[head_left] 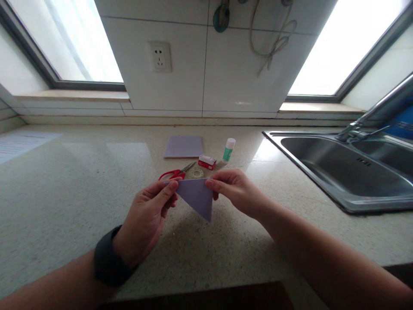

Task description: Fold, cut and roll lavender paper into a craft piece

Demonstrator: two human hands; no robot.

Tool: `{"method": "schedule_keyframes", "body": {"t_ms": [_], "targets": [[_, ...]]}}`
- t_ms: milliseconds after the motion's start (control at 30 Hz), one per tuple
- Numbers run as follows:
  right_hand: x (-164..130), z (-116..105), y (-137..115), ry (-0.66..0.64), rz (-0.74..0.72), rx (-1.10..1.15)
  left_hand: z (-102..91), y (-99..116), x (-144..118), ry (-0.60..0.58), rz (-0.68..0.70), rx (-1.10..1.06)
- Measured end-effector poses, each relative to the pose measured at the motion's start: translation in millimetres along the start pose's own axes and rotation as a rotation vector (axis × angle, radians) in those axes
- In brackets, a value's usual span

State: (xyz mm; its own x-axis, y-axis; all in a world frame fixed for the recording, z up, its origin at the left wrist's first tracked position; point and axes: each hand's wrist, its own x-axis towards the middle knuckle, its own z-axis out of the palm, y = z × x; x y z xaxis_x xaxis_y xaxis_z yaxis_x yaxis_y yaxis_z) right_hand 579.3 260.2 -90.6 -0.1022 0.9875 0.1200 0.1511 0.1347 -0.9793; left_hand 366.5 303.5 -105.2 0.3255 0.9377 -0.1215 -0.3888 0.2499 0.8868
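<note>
A lavender sheet of paper folded into a triangle [197, 194] is held up over the counter, one point hanging down. My left hand [153, 211] pinches its left corner between thumb and fingers. At the upper right corner, my right hand [234, 189] grips it the same way. Just behind the paper lie red-handled scissors [180, 172], partly covered by my left fingers and the paper, and a small roll of clear tape [197, 173]. A red and white small box [207, 162] and a white and green glue stick [229, 150] stand beyond my right hand.
A stack of lavender paper [183, 147] lies farther back on the speckled counter [80, 193]. To the right is a steel sink [342, 168] with a faucet [355, 129]. A printed sheet [22, 144] rests at the far left. The tiled wall has a socket [160, 57].
</note>
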Motion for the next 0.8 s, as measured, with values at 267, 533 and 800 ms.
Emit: {"method": "schedule_keyframes", "body": {"t_ms": [267, 533, 800], "targets": [[0.2, 1.1, -2.7, 0.075, -0.03, 0.022, 0.5, -0.7, 1.5, 0.0, 0.016, 0.021], [0.4, 0.5, 0.4, 0.128, -0.052, 0.091, -1.1, -1.4, 0.3, -0.004, 0.002, 0.005], [3.2, -0.3, 3.2, 0.131, -0.052, 0.08, 0.1, 0.4, 1.1, 0.035, -0.032, -0.03]]}}
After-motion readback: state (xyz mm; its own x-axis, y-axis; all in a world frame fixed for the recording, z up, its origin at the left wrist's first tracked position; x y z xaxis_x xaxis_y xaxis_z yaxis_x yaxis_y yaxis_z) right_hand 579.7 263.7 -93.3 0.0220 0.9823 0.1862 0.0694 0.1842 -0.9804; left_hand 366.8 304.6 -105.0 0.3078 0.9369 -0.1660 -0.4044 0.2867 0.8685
